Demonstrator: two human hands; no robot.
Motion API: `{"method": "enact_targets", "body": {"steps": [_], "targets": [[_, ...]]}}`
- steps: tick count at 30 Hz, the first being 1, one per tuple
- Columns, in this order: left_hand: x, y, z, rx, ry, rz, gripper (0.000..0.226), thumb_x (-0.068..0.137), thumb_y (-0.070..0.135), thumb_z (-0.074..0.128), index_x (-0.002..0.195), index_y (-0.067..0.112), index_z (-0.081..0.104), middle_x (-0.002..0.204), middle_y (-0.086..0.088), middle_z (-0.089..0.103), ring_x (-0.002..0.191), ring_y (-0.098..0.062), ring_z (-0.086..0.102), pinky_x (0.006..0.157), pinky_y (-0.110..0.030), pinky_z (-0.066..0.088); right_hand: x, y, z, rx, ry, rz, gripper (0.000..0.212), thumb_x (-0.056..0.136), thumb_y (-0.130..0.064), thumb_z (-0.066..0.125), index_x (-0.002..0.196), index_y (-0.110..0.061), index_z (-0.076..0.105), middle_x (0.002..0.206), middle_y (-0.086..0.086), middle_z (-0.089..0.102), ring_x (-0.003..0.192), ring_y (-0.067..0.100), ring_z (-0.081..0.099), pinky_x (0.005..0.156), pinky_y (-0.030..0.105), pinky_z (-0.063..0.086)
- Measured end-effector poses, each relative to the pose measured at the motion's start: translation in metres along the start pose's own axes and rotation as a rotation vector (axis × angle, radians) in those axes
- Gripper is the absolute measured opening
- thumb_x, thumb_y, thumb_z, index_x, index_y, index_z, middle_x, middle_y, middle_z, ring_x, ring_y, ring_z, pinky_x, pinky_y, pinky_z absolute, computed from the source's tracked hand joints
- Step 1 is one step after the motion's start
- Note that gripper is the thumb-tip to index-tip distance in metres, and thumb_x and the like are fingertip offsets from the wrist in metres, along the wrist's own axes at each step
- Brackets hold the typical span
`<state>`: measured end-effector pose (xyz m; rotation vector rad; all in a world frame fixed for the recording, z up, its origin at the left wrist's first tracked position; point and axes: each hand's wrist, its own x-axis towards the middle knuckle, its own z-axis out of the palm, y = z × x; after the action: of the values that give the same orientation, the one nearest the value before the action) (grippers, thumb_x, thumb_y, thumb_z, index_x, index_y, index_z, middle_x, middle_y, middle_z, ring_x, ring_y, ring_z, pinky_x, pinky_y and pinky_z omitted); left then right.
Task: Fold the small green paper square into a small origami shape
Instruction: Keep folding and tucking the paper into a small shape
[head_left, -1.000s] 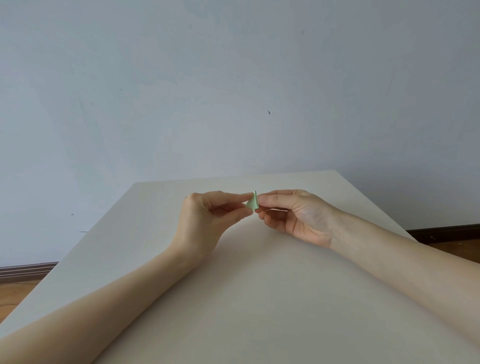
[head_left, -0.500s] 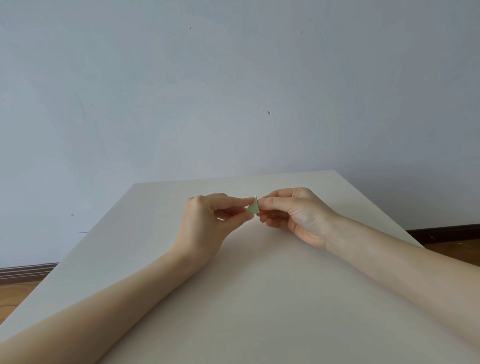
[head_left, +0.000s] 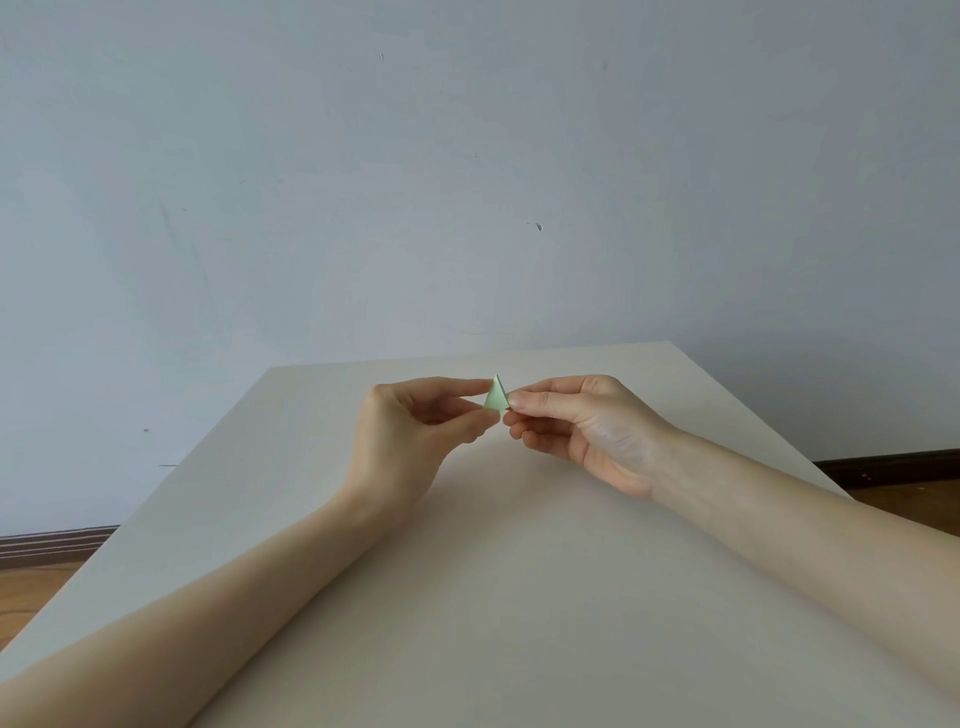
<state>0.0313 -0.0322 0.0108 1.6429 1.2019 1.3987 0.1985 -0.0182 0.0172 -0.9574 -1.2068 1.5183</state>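
Here, in the head view, I saw both hands, left hand (head_left: 410, 431) and right hand (head_left: 576, 421), pinching the green paper (head_left: 496, 399), a small triangle held above the desk (head_left: 519, 597). Mid-fold, I judged; next calls for pressing another crease.

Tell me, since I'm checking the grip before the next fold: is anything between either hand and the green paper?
Nothing visible is. The left hand and the right hand both pinch the folded green paper directly, one from each side, holding it up above the table.
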Motion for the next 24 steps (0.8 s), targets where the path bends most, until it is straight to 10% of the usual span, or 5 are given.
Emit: {"method": "enact_targets", "body": {"steps": [24], "targets": [[-0.0028, -0.0018, 0.0013, 0.128, -0.023, 0.039, 0.02, 0.072, 0.005, 0.076, 0.085, 0.02, 0.075, 0.057, 0.016, 0.069, 0.056, 0.002, 0.063, 0.06, -0.007, 0.045, -0.0002, 0.0008, -0.002, -0.365, 0.06, -0.128, 0.007, 0.08, -0.004, 0.067, 0.073, -0.001, 0.067, 0.059, 0.005, 0.06, 0.05, 0.01, 0.056, 0.052, 0.017, 0.048]]}}
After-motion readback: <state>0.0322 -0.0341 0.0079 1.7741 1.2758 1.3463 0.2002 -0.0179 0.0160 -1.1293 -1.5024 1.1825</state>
